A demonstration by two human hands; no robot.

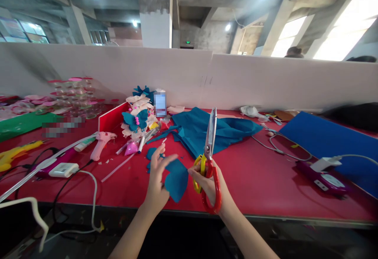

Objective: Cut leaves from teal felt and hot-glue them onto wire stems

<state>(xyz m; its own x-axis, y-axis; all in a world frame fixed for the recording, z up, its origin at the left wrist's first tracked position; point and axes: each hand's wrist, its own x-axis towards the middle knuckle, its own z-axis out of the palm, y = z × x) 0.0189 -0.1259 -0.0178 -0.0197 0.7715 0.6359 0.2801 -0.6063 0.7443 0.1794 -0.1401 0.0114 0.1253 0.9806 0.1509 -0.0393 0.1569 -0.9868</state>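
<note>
A pair of scissors [210,148] with one red and one yellow handle is in my right hand [214,186], its blades pointing up and close together. The fingertips of that hand also meet the right edge of a small rounded teal fabric piece [177,180]. My left hand [158,186] is at the piece's left edge, fingers stretched out and apart. Whether its thumb presses on the fabric I cannot tell. Behind the hands lies a large crumpled teal cloth [201,131]. Smaller teal cut pieces [151,153] rest on the table left of my fingers.
On the red table [260,188], a pink glue gun [102,145] and fabric flowers [137,121] stand left. Farther left are a yellow glue gun [19,153], cables and stacked clear containers [71,93]. A purple power strip [323,180] and blue board [333,144] lie right. A white partition [183,75] runs behind.
</note>
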